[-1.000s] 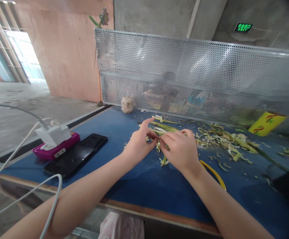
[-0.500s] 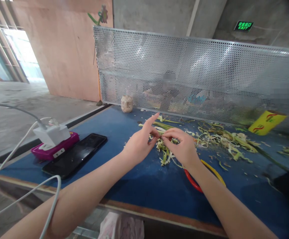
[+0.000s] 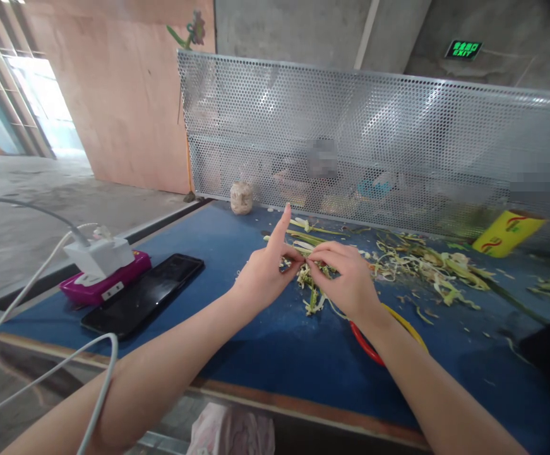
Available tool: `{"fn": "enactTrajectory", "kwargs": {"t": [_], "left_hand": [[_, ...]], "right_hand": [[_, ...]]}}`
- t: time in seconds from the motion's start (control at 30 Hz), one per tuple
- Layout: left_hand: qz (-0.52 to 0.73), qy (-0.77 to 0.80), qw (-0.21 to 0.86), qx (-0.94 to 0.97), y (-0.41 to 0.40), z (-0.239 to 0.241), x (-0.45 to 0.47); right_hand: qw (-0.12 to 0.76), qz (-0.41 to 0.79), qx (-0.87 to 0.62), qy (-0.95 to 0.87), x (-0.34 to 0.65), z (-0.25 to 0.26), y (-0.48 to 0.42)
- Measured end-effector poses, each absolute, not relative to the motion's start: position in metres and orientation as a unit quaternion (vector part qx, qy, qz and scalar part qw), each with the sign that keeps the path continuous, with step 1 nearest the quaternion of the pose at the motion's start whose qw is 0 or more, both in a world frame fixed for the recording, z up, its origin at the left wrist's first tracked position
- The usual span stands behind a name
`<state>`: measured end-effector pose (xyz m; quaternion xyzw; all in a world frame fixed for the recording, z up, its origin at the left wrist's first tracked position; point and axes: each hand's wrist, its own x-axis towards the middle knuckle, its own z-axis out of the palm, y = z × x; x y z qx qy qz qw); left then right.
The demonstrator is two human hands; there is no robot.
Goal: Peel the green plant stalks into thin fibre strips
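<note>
My left hand [image 3: 264, 273] and my right hand [image 3: 350, 278] meet fingertip to fingertip over the blue table [image 3: 275, 354]. Each pinches with thumb and fingers, and whatever sits between the tips is too small to make out. The left index finger points up, away from the pinch. Directly beneath the fingers lies a small pile of pale green plant shreds [image 3: 313, 302]. Long green stalks [image 3: 319, 239] rest just behind the hands. A red and yellow ring-shaped thing [image 3: 365, 346] is partly covered by my right forearm.
Plant scraps [image 3: 438, 268] spread over the right side, near a yellow roll [image 3: 509, 234]. At left are a black phone [image 3: 144, 297], a purple power strip [image 3: 101, 287] and white cables [image 3: 111, 363]. A perforated metal screen [image 3: 374, 139] borders the back, near a whitish lump [image 3: 241, 198].
My left index finger has swung up and slightly left, becoming more upright. Both pinches stay together in nearly the same place.
</note>
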<state>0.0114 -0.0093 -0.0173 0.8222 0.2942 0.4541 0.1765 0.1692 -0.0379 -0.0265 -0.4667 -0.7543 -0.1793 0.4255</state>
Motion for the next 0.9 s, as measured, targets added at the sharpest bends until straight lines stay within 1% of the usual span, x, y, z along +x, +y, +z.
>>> {"fn": "enactTrajectory", "kwargs": {"t": [0.17, 0.33, 0.47, 0.63, 0.73, 0.9], "left_hand": [[0.455, 0.293, 0.17, 0.824, -0.0086, -0.0178, 0.0114], [0.444, 0.288, 0.136, 0.838, -0.0087, -0.0213, 0.0129], [0.447, 0.28, 0.125, 0.84, -0.0092, -0.0227, 0.0147], [0.46, 0.284, 0.166, 0.825, -0.0084, -0.0221, 0.0167], [0.471, 0.286, 0.198, 0.811, -0.0072, -0.0224, 0.0174], [0.466, 0.281, 0.219, 0.81, -0.0068, -0.0232, 0.0178]], "right_hand": [[0.443, -0.151, -0.456, -0.757, 0.165, -0.029, -0.0368], [0.47, -0.12, -0.462, -0.742, 0.1599, -0.0295, -0.037], [0.469, -0.104, -0.47, -0.74, 0.1602, -0.0296, -0.0371], [0.45, -0.097, -0.498, -0.735, 0.1633, -0.0279, -0.038], [0.454, -0.078, -0.499, -0.734, 0.1644, -0.0259, -0.0388], [0.501, 0.036, -0.504, -0.703, 0.1652, -0.0265, -0.0378]]}}
